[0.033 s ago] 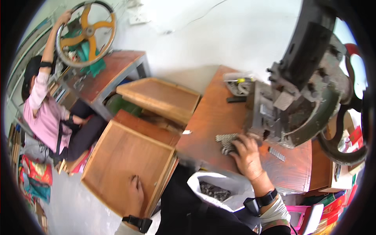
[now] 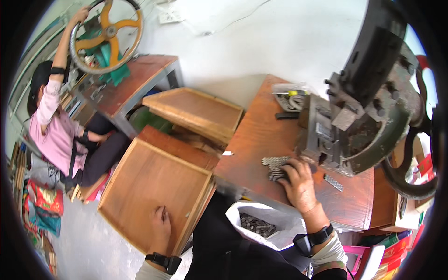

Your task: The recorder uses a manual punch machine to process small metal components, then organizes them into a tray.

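View shifted slightly; right hand (image 2: 300,183) cups silver metal pieces (image 2: 275,163) on reddish-brown wooden tabletop (image 2: 252,135), white wall (image 2: 261,44) beyond; left hand's (image 2: 161,227) hold unclear.

The left hand (image 2: 161,224) is loosely curled, slightly blurred; the right hand (image 2: 299,184) is palm down, fingers (image 2: 294,169) bent, forearm (image 2: 316,218) slanting up leftward.

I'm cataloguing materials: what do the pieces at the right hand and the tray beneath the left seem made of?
Pieces: probably bare metal, given their grey colour and bright glints.
Tray: apparently wood, from its warm brown, faintly mottled panel and paler rim; perhaps varnished, but the finish is unclear.
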`<action>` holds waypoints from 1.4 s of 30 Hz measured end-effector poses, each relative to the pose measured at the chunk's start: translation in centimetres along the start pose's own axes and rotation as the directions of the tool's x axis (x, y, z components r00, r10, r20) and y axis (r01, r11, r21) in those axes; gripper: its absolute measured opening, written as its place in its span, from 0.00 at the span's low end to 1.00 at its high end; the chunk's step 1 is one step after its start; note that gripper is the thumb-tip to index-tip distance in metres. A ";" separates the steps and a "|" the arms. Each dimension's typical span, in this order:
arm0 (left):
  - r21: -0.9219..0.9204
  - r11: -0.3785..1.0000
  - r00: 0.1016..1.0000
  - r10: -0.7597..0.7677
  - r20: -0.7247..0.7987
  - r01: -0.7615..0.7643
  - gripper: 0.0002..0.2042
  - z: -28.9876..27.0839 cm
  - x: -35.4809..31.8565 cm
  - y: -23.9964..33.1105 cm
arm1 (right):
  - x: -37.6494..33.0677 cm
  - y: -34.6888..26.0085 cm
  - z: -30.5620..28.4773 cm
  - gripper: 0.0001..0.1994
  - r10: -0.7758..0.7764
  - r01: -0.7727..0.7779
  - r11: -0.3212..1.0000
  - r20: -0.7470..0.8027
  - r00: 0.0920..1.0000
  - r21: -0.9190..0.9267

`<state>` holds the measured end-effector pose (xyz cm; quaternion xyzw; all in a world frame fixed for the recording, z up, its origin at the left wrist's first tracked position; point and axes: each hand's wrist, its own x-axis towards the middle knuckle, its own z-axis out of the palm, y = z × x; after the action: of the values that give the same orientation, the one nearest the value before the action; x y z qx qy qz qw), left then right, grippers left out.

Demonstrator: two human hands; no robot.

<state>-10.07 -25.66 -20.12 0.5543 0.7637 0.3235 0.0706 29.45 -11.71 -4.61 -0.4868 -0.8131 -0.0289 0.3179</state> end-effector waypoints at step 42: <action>-0.527 0.196 0.358 0.906 -0.224 -0.827 0.12 6.6 3.2 27.4 | 4.0 -1.2 3.0 0.13 -0.169 0.175 0.982 -0.082 0.982 0.071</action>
<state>13.77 -15.19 -8.81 0.8578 0.1773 0.4746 0.0865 25.74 -8.18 -4.56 -0.4004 -0.8401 -0.0430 0.3634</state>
